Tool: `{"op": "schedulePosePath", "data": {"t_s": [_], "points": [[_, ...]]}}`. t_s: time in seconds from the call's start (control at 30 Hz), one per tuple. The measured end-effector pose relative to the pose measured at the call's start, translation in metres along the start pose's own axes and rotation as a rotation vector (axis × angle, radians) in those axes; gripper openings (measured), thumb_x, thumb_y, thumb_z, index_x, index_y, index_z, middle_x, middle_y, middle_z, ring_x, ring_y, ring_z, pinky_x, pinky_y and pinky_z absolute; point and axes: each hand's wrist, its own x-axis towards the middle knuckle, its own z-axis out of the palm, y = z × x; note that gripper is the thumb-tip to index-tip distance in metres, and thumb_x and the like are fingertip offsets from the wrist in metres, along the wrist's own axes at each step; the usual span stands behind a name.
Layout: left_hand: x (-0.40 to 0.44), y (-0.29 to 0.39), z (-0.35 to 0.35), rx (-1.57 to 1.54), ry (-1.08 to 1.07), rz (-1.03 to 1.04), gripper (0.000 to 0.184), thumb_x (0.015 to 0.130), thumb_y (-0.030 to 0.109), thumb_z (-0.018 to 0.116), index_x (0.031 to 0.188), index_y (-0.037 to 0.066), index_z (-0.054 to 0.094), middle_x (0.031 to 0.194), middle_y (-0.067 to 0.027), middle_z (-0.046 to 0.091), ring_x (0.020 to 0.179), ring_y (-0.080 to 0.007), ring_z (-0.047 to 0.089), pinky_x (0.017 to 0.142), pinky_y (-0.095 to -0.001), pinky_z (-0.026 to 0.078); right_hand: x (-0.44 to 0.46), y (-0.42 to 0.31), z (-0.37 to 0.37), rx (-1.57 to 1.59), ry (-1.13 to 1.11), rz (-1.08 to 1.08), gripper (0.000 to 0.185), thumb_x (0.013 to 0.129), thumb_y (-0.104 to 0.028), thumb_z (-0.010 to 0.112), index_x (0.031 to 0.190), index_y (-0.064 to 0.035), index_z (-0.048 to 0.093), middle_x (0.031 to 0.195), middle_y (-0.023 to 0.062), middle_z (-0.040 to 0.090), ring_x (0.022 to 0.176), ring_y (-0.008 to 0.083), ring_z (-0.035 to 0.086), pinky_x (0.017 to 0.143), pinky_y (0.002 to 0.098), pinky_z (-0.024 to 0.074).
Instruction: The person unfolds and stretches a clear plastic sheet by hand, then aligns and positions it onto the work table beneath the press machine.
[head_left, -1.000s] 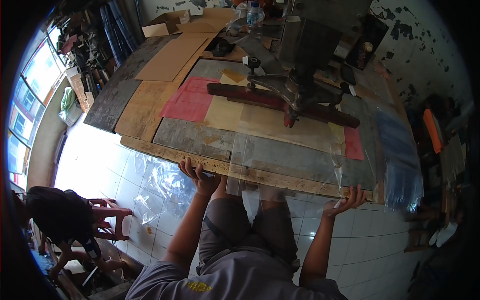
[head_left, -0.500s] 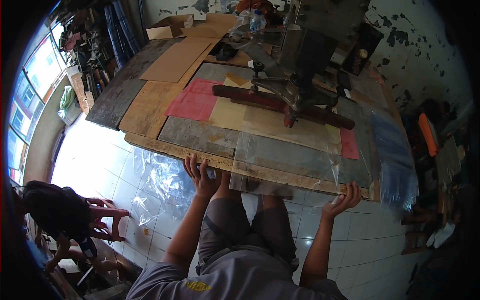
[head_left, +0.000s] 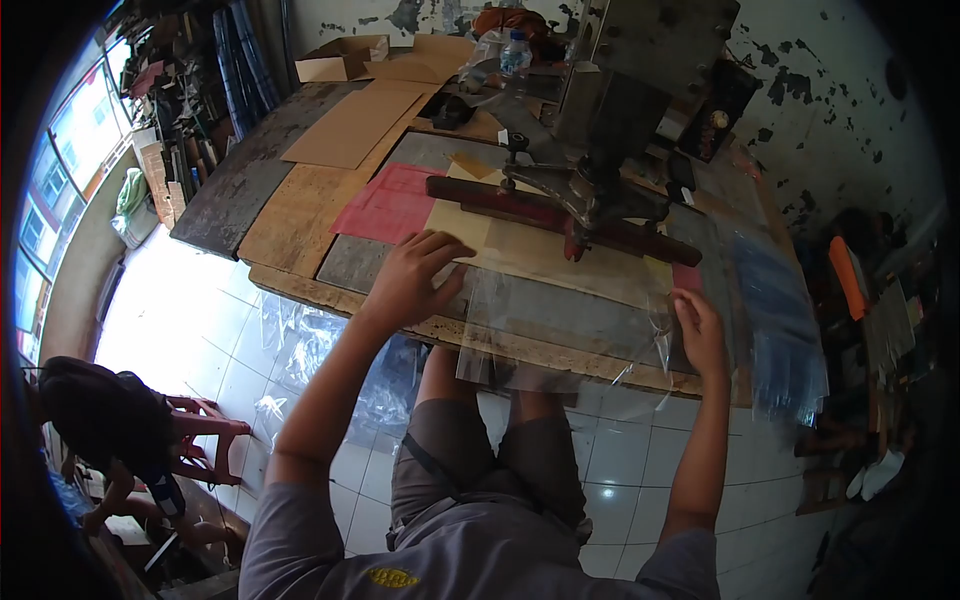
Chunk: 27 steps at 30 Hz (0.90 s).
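A clear plastic sheet (head_left: 560, 318) lies over the press bed and hangs past the table's front edge. My left hand (head_left: 415, 278) is above its left edge, fingers bent and thumb apart, with nothing visible between them. By the sheet's right edge is my right hand (head_left: 702, 328), its fingers curved and partly spread; whether they touch the plastic is unclear. Under the sheet lies yellow paper (head_left: 540, 255), with a pink-red piece (head_left: 385, 200) at its left. The dark red press bar (head_left: 500, 200) is just above the yellow paper.
A press column (head_left: 630, 110) rises behind the bar. Brown cardboard (head_left: 355, 125) and an open box (head_left: 335, 60) occupy the table's back left. Stacked clear plastic (head_left: 785, 330) drapes over the right side. Another person sits at lower left near a red stool (head_left: 205, 435). Loose plastic (head_left: 345, 370) lies on the floor.
Both my hands have left the table's front edge and risen over the bed, the left to the sheet's left side and the right to its right side. The sheet looks nearly unmoved.
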Motion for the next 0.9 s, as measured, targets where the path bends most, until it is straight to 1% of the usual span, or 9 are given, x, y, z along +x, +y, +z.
{"op": "schedulePosePath", "data": {"t_s": [0.1, 0.17, 0.2, 0.3, 0.4, 0.5, 0.6, 0.7, 0.9], "points": [[0.030, -0.031, 0.024, -0.003, -0.152, 0.124, 0.026, 0.088, 0.014, 0.068, 0.112, 0.004, 0.073, 0.114, -0.0116, 0.071, 0.109, -0.0324, 0.067, 0.101, -0.0462, 0.050, 0.043, 0.013, 0.012, 0.013, -0.115, -0.011, 0.026, 0.102, -0.021, 0.065, 0.116, -0.0005, 0.071, 0.102, 0.0119, 0.073, 0.088, 0.0213, 0.069, 0.079, 0.0333, 0.0524], [0.041, -0.044, 0.037, -0.016, -0.144, 0.160, 0.029, 0.089, 0.021, 0.066, 0.111, 0.004, 0.073, 0.120, -0.0119, 0.071, 0.113, -0.0313, 0.066, 0.104, -0.0447, 0.049, 0.063, 0.017, 0.018, -0.044, -0.147, -0.048, 0.024, 0.101, -0.020, 0.067, 0.114, -0.0001, 0.072, 0.102, 0.0113, 0.074, 0.086, 0.0211, 0.068, 0.077, 0.0327, 0.0523], [0.045, -0.049, 0.042, -0.025, -0.139, 0.177, 0.030, 0.089, 0.024, 0.065, 0.111, 0.005, 0.073, 0.123, -0.0120, 0.071, 0.116, -0.0308, 0.065, 0.105, -0.0440, 0.049, 0.067, 0.021, 0.022, -0.041, -0.123, -0.082, 0.023, 0.100, -0.019, 0.068, 0.112, -0.0003, 0.073, 0.100, 0.0110, 0.073, 0.085, 0.0208, 0.068, 0.076, 0.0327, 0.0520], [0.044, -0.060, 0.056, -0.004, -0.187, 0.191, 0.034, 0.087, 0.024, 0.066, 0.113, 0.004, 0.074, 0.126, -0.0138, 0.070, 0.118, -0.0321, 0.065, 0.107, -0.0435, 0.049, 0.072, 0.028, 0.036, -0.026, -0.087, -0.137, 0.020, 0.097, -0.017, 0.070, 0.108, -0.0009, 0.074, 0.095, 0.0100, 0.071, 0.082, 0.0199, 0.066, 0.075, 0.0326, 0.0509], [0.043, -0.061, 0.056, -0.025, -0.191, 0.129, 0.036, 0.085, 0.022, 0.067, 0.116, 0.005, 0.074, 0.128, -0.0140, 0.070, 0.117, -0.0331, 0.065, 0.106, -0.0436, 0.050, 0.065, 0.020, 0.033, -0.032, -0.112, -0.116, 0.018, 0.095, -0.015, 0.071, 0.107, -0.0016, 0.075, 0.090, 0.0093, 0.068, 0.082, 0.0197, 0.065, 0.076, 0.0328, 0.0499], [0.045, -0.065, 0.056, -0.142, -0.231, 0.081, 0.037, 0.084, 0.020, 0.068, 0.117, 0.005, 0.074, 0.128, -0.0135, 0.070, 0.116, -0.0337, 0.066, 0.103, -0.0440, 0.052, 0.066, 0.019, 0.033, -0.057, -0.092, -0.121, 0.016, 0.095, -0.013, 0.071, 0.107, -0.0022, 0.075, 0.089, 0.0088, 0.067, 0.083, 0.0197, 0.064, 0.077, 0.0326, 0.0492], [0.046, -0.063, 0.055, -0.159, -0.227, 0.057, 0.033, 0.082, 0.011, 0.067, 0.114, 0.004, 0.076, 0.129, -0.0135, 0.070, 0.114, -0.0329, 0.068, 0.100, -0.0429, 0.055, 0.066, 0.016, 0.034, -0.047, -0.092, -0.082, 0.015, 0.095, -0.012, 0.071, 0.106, -0.0028, 0.075, 0.089, 0.0084, 0.067, 0.083, 0.0197, 0.064, 0.077, 0.0321, 0.0489], [0.045, -0.066, 0.057, -0.171, -0.236, 0.048, 0.034, 0.083, 0.017, 0.067, 0.114, 0.005, 0.075, 0.128, -0.0130, 0.070, 0.114, -0.0335, 0.067, 0.101, -0.0439, 0.054, 0.068, 0.018, 0.036, -0.073, -0.089, -0.092, 0.015, 0.095, -0.011, 0.070, 0.107, -0.0033, 0.075, 0.088, 0.0075, 0.066, 0.083, 0.0187, 0.064, 0.077, 0.0311, 0.0485], [0.040, -0.067, 0.060, -0.155, -0.227, 0.050, 0.034, 0.083, 0.017, 0.068, 0.114, 0.005, 0.075, 0.128, -0.0128, 0.071, 0.113, -0.0338, 0.067, 0.100, -0.0442, 0.054, 0.063, 0.027, 0.042, -0.018, -0.088, -0.029, 0.015, 0.095, -0.010, 0.070, 0.107, -0.0033, 0.075, 0.087, 0.0057, 0.065, 0.078, 0.0146, 0.058, 0.073, 0.0280, 0.0459]]}}
